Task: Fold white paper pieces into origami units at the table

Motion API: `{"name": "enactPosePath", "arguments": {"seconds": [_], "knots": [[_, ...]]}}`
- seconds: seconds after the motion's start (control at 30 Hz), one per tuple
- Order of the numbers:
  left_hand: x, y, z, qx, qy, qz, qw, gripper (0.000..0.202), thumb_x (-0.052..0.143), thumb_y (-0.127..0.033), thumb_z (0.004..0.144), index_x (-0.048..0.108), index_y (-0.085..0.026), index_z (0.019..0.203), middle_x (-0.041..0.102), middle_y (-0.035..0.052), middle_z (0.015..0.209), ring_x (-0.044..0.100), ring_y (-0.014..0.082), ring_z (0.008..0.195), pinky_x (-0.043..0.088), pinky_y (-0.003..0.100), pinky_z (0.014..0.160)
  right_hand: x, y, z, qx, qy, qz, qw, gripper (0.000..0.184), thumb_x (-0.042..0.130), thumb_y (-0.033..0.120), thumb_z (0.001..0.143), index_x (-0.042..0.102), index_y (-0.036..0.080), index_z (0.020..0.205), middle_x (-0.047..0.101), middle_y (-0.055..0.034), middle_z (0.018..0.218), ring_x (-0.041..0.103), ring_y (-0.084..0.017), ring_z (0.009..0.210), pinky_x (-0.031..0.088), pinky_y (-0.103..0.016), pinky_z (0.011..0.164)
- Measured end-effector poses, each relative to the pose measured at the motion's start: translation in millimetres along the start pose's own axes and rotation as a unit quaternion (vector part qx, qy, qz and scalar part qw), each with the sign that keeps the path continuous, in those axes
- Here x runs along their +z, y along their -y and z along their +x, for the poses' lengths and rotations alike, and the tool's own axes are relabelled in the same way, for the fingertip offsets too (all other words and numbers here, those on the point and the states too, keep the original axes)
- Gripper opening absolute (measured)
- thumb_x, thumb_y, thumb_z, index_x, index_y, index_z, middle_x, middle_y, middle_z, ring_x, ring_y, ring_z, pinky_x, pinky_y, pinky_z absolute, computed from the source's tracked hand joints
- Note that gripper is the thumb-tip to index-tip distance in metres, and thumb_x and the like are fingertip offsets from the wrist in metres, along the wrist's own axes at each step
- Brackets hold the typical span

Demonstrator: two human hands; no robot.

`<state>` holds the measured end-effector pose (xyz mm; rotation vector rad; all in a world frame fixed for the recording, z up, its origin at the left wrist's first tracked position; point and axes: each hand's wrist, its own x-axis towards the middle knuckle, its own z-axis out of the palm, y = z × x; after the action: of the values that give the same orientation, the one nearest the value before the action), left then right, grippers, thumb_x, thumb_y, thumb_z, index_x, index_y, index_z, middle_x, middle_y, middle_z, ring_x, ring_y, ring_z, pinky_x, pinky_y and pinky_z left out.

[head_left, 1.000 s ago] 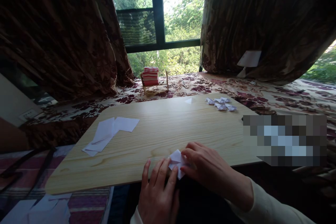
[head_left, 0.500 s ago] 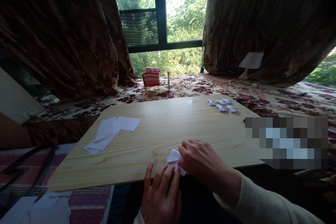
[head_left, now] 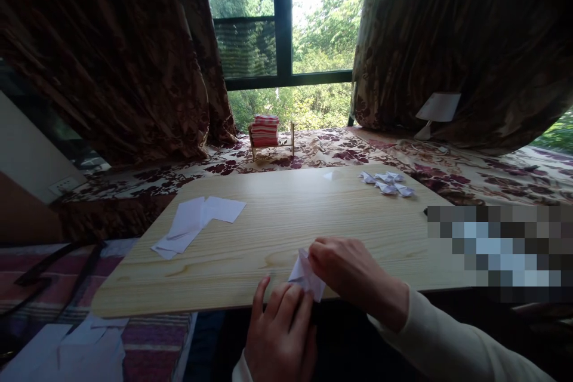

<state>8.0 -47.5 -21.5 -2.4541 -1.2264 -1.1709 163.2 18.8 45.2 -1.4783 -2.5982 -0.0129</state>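
A small folded white paper piece sits at the near edge of the light wooden table. My left hand comes up from below, fingers pressed on the paper's lower left side. My right hand is curled over its right side, fingertips pinching the fold. Both hands hold the same piece. A pile of several small folded paper pieces lies at the table's far right. Flat white paper slips lie on the table's left part.
Dark floral curtains hang on both sides of a window. A small wooden rack with striped red cloth stands beyond the table. More white paper sheets lie on the striped cover at lower left.
The paper piece has been lifted and turned more upright between my fingers. The view has shifted slightly, so everything sits a little further right.
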Motion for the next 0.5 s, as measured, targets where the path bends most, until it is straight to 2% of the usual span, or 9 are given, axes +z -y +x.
{"name": "enactPosePath", "arguments": {"seconds": [0.07,0.13,0.2,0.27,0.37,0.5], "knots": [[-3.6,0,9,-0.009,0.018,-0.015,1.000,0.022,0.047,-0.017,0.084,0.064,-0.018,0.098,0.066,0.0049,0.092,0.059,0.0198,0.092,0.029,0.044,0.103,3,-9,-4,0.022,-0.010,0.029,0.999,0.021,0.048,0.020,0.089,0.063,0.018,0.074,0.068,-0.0025,0.074,0.061,-0.014,0.066,0.032,-0.024,0.055],[-4.7,3,19,-0.026,-0.002,-0.012,1.000,0.019,0.046,-0.014,0.084,0.064,-0.019,0.090,0.065,0.0033,0.084,0.059,0.0180,0.083,0.034,0.043,0.098,8,-15,-7,0.039,-0.029,0.088,0.995,0.022,0.048,0.023,0.089,0.062,0.019,0.072,0.067,-0.0003,0.072,0.060,-0.013,0.066,0.032,-0.023,0.057],[-2.8,8,28,-0.040,-0.031,0.008,0.999,0.019,0.047,-0.013,0.083,0.063,-0.019,0.090,0.064,0.0038,0.082,0.059,0.0184,0.080,0.037,0.043,0.093,14,-19,-10,0.055,-0.052,0.153,0.985,0.024,0.047,0.025,0.088,0.059,0.019,0.068,0.064,0.0004,0.067,0.056,-0.013,0.063,0.031,-0.023,0.057],[0.4,13,35,-0.049,-0.032,0.034,0.998,0.019,0.049,-0.015,0.082,0.063,-0.018,0.094,0.064,0.0055,0.084,0.059,0.0207,0.081,0.039,0.043,0.087,19,-21,-11,0.065,-0.066,0.187,0.978,0.026,0.047,0.026,0.088,0.056,0.019,0.064,0.062,0.0005,0.064,0.053,-0.012,0.059,0.030,-0.024,0.056],[4.4,20,41,-0.062,0.017,0.059,0.996,0.018,0.051,-0.019,0.080,0.063,-0.018,0.093,0.064,0.0067,0.086,0.058,0.0234,0.082,0.040,0.044,0.082,24,-23,-11,0.075,-0.076,0.199,0.974,0.027,0.045,0.027,0.088,0.053,0.019,0.063,0.060,0.0009,0.061,0.048,-0.012,0.056,0.029,-0.024,0.055],[6.7,23,47,-0.073,0.070,0.069,0.992,0.017,0.051,-0.020,0.081,0.063,-0.019,0.093,0.066,0.0047,0.084,0.060,0.0234,0.082,0.036,0.046,0.085,27,-24,-10,0.086,-0.088,0.214,0.969,0.027,0.044,0.026,0.088,0.049,0.020,0.062,0.057,0.0015,0.059,0.047,-0.012,0.055,0.028,-0.024,0.055]]}}
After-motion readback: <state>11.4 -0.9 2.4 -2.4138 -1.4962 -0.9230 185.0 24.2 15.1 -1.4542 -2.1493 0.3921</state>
